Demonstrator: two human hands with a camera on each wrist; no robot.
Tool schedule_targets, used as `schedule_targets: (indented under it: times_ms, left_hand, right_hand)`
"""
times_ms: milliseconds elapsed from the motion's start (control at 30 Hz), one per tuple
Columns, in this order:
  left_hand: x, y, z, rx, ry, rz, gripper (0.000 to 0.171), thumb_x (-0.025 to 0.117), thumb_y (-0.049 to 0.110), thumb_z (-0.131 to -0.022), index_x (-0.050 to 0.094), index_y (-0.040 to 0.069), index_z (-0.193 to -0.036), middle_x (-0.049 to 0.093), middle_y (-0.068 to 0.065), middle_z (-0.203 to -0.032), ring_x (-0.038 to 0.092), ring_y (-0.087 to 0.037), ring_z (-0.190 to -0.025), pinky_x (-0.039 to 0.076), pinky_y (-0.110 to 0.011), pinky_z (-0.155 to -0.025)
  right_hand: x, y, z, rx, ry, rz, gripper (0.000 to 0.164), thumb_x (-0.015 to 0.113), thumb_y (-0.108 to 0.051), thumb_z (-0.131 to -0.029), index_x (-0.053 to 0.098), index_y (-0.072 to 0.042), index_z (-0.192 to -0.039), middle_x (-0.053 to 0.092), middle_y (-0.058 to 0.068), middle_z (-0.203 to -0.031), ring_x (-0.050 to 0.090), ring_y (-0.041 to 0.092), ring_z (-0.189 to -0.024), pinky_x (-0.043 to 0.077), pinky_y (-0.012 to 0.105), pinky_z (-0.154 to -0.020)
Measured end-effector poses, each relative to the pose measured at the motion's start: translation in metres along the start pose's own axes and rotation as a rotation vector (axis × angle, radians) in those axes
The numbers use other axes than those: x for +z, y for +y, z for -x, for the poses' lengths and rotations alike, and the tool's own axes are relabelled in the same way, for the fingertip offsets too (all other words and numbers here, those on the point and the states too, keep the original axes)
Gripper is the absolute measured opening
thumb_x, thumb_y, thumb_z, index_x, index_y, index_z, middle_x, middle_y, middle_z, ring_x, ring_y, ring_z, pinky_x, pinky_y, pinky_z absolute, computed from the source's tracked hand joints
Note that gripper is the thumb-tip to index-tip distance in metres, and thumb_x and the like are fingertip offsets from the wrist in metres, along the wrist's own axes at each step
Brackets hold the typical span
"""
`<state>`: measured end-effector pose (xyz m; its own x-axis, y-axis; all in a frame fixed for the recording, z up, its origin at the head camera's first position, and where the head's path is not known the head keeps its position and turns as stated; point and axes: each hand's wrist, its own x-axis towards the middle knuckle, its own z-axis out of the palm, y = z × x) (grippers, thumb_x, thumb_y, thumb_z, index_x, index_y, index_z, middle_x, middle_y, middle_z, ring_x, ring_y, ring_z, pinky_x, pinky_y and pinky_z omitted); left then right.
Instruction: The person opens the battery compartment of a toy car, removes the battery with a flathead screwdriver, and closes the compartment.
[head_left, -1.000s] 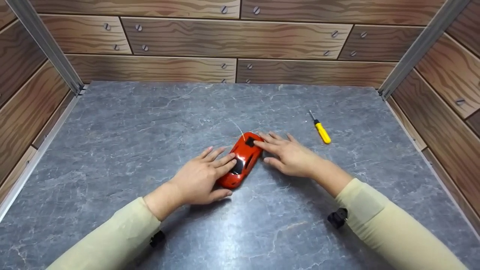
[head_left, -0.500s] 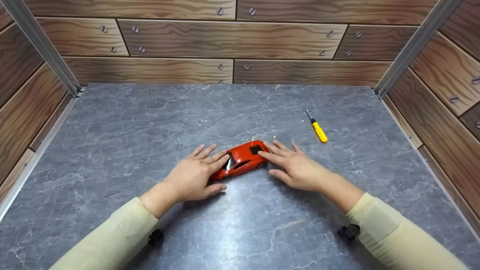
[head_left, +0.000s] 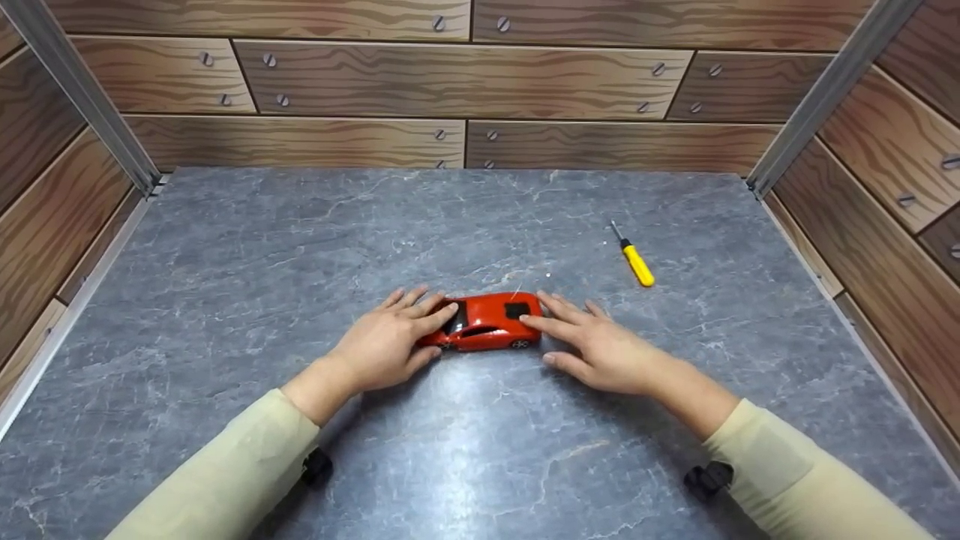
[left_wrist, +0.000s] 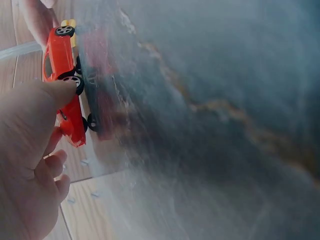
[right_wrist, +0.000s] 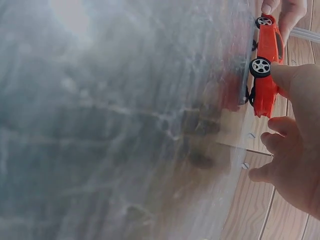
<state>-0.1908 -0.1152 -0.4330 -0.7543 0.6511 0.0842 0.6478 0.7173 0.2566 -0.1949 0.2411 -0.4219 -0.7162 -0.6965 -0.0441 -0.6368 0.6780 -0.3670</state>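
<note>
A red toy car with black windows stands on its wheels near the middle of the grey table, sideways to the head camera. My left hand lies over its left end, which it partly hides. The index finger rests at the dark windshield, and the thumb tip is beside the near wheel. At the car's right end is my right hand, its index fingertip by the dark rear panel and its thumb apart from the car. The fingers of both hands are extended. Both wrist views show the car's dark wheels side-on.
A yellow-handled screwdriver lies on the grey marbled table beyond my right hand. A tiny white bit lies behind the car. Wood-patterned panels with metal corner posts enclose the back and sides.
The toy car has turned clockwise from a diagonal to lying straight across. My right hand has come nearer to me, and the left thumb has moved in to the car's side.
</note>
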Motion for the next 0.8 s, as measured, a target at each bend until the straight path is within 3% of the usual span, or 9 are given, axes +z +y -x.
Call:
schedule_targets:
  times_ms: [200,533,800]
  left_hand:
    - [0.0,-0.002,0.002,-0.024,-0.009,0.081,0.065,0.066,0.033,-0.106,0.041,0.016,-0.164,0.035,-0.018,-0.169,0.034,-0.043,-0.153,0.025,-0.058,-0.127]
    - [0.001,-0.002,0.005,-0.044,-0.014,0.111,0.069,0.071,0.028,-0.103,0.041,0.02,-0.165,0.033,-0.016,-0.17,0.039,-0.049,-0.149,0.03,-0.06,-0.123]
    - [0.001,-0.005,0.002,-0.039,0.007,0.13,0.069,0.076,0.023,-0.1,0.045,0.019,-0.162,0.037,-0.015,-0.168,0.044,-0.041,-0.149,0.04,-0.058,-0.119]
  right_hand:
    - [0.001,0.003,-0.004,-0.007,0.008,-0.046,0.058,0.062,-0.035,-0.109,0.044,-0.03,-0.163,0.019,0.013,-0.176,0.031,0.039,-0.156,0.019,0.071,-0.123]
    - [0.003,0.003,-0.014,0.034,0.039,-0.108,0.049,0.067,-0.033,-0.106,0.054,-0.029,-0.154,0.026,0.011,-0.174,0.038,0.043,-0.151,0.031,0.064,-0.121]
    - [0.006,0.007,-0.022,0.005,0.095,-0.112,0.045,0.072,-0.026,-0.103,0.06,-0.021,-0.145,0.036,0.015,-0.169,0.045,0.042,-0.147,0.037,0.058,-0.12]
